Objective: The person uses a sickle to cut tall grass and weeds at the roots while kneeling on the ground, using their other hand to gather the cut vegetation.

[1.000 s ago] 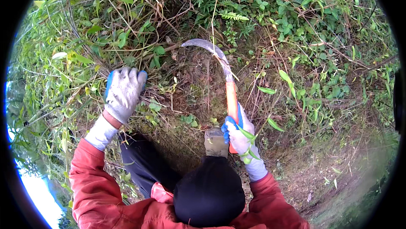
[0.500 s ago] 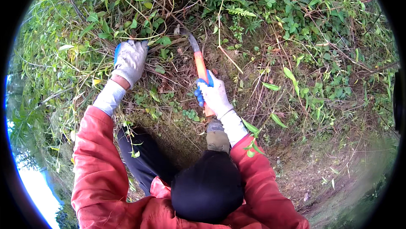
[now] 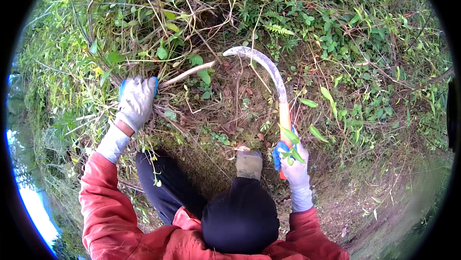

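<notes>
My left hand [image 3: 136, 100], in a white work glove with blue on the palm side, is closed around a bunch of plant stems [image 3: 188, 74]. A thick pale stem end sticks out to the right of the fist, with green leaves beside it. My right hand [image 3: 294, 160], gloved the same way, grips the orange handle of a sickle [image 3: 285, 116]. Its curved grey blade [image 3: 265, 63] arcs up and to the left, the tip near the end of the thick stem. A leafy sprig hangs across the handle and right glove.
Dense green undergrowth [image 3: 331, 25] and tangled vines [image 3: 192, 10] cover the slope ahead. A small fern [image 3: 279, 29] grows beyond the blade. Bare brown soil [image 3: 230, 97] lies between my hands. My boot [image 3: 249, 164] and dark-trousered leg [image 3: 165, 178] are close below.
The sickle has come out of the vegetation, drawn right and toward me, and its whole blade now shows. My left hand has moved slightly left and nearer, pulling the stems along.
</notes>
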`<act>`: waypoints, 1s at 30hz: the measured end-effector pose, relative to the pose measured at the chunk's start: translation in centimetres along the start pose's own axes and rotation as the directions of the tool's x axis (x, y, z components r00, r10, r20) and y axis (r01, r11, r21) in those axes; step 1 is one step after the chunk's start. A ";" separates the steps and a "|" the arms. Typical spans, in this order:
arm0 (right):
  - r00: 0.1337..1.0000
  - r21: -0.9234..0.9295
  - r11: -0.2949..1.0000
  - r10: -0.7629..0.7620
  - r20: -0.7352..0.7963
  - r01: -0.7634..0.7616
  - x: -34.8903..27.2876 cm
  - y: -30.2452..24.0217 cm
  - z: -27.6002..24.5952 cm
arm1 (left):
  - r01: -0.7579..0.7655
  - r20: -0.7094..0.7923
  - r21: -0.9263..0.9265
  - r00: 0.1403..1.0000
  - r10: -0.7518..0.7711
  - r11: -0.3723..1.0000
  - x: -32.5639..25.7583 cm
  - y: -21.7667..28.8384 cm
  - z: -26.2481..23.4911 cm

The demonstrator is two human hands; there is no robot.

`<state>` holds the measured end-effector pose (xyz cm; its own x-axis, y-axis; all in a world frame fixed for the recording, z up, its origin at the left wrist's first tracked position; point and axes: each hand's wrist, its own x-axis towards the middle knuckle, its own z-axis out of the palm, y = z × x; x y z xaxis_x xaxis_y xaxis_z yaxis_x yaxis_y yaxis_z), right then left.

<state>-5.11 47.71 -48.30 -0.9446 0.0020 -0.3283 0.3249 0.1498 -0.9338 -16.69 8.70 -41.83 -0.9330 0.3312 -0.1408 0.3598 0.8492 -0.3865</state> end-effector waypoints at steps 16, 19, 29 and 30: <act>0.916 0.094 0.957 0.230 0.329 -0.274 6.2 -0.6 10.4 | 0.075 0.106 0.155 0.990 -0.092 0.985 -6.6 -4.4 4.8; 0.947 -0.010 0.996 0.088 0.308 -0.089 7.6 -0.9 10.4 | -0.006 0.213 0.240 0.976 -0.046 0.971 -5.7 -2.9 4.5; 0.974 0.597 0.801 0.109 -0.197 0.031 3.3 1.2 4.5 | -0.285 0.314 -0.252 0.880 0.357 0.925 0.3 -1.2 -10.6; 0.949 0.528 0.848 0.124 -0.289 0.050 4.9 0.5 3.9 | -0.288 0.332 -0.215 0.877 0.347 0.933 1.7 0.5 -12.5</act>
<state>-9.35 43.97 -50.94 -0.8699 0.3062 -0.3866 0.2536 -0.3947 -0.8831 -18.03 14.84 -30.85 -0.6961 0.4485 -0.5606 0.6063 0.7854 -0.1246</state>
